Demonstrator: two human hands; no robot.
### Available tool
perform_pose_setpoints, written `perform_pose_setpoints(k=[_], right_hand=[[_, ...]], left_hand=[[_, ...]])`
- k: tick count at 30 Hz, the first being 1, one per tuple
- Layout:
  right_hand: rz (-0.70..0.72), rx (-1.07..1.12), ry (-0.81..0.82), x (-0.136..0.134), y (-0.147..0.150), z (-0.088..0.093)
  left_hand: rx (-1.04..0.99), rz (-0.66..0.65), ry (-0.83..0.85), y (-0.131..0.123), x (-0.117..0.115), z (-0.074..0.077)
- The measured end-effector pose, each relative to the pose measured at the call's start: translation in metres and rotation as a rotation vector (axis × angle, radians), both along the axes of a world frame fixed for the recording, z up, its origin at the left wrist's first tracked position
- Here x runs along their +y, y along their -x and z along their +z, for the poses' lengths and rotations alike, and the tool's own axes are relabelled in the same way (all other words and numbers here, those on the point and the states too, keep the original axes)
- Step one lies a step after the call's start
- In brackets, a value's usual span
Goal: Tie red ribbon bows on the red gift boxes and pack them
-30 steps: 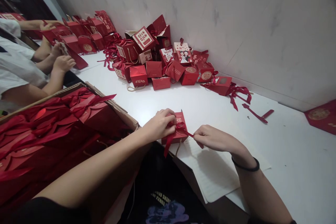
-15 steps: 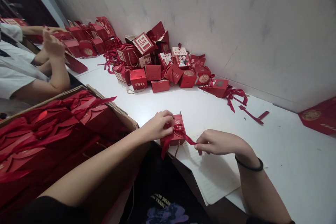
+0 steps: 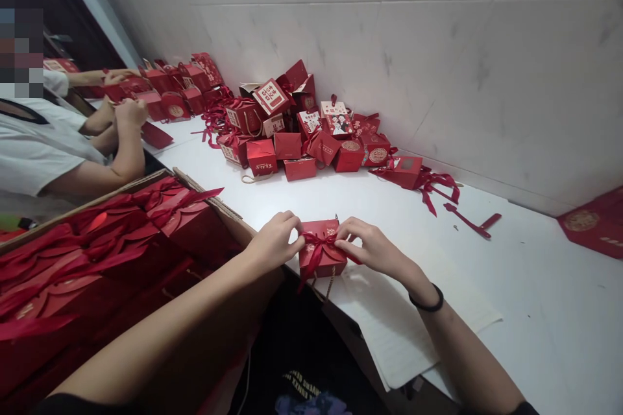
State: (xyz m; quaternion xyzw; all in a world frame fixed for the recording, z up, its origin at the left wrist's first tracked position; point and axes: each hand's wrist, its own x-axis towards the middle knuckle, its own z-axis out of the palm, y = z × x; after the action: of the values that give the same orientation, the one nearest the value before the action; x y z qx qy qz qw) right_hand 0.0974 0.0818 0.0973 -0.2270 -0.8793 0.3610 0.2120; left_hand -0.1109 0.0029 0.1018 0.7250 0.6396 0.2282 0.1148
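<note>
A small red gift box sits at the near edge of the white table, a twisted cord handle hanging from its front. Across its top lies a red ribbon tied in a bow, with one tail drooping over the front. My left hand pinches the bow's left loop at the box's left side. On the right side, my right hand pinches the bow's other loop, and a ribbon end shows beneath its fingers. A black band circles my right wrist.
To the left, a cardboard carton holds several ribboned red boxes. A pile of red boxes lies against the wall. Paper sheets lie under my right arm. Loose red ribbon strips are at right. A co-worker's arm is at far left.
My right hand has moved left from the ribbon's tail to the bow. My left hand has shifted to the bow's left loop. The co-worker's raised hand has lowered.
</note>
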Motion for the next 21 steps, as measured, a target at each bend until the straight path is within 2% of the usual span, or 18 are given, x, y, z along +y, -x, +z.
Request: perform_pose_setpoints(k=[4,9,14,17,21], right_hand=[[-0.138,-0.001,0.295,0.002,0.002,-0.005],[-0.190,0.045,0.524,0.006,0.005,-0.009],[-0.211,0.031,0.604,0.007,0.007,-0.009],[-0.219,0.004,0.623,0.006,0.008,-0.008],[-0.220,0.009,0.630,0.005,0.008,-0.006]], left_hand=[[-0.055,0.009,0.012,-0.001,-0.002,0.000],[-0.402,-0.214,0.162,0.007,0.001,0.006],[-0.557,-0.349,0.339,0.016,0.008,0.009],[-0.571,-0.319,0.370,0.017,0.010,0.006],[-0.514,-0.243,0.332,0.017,0.012,0.002]])
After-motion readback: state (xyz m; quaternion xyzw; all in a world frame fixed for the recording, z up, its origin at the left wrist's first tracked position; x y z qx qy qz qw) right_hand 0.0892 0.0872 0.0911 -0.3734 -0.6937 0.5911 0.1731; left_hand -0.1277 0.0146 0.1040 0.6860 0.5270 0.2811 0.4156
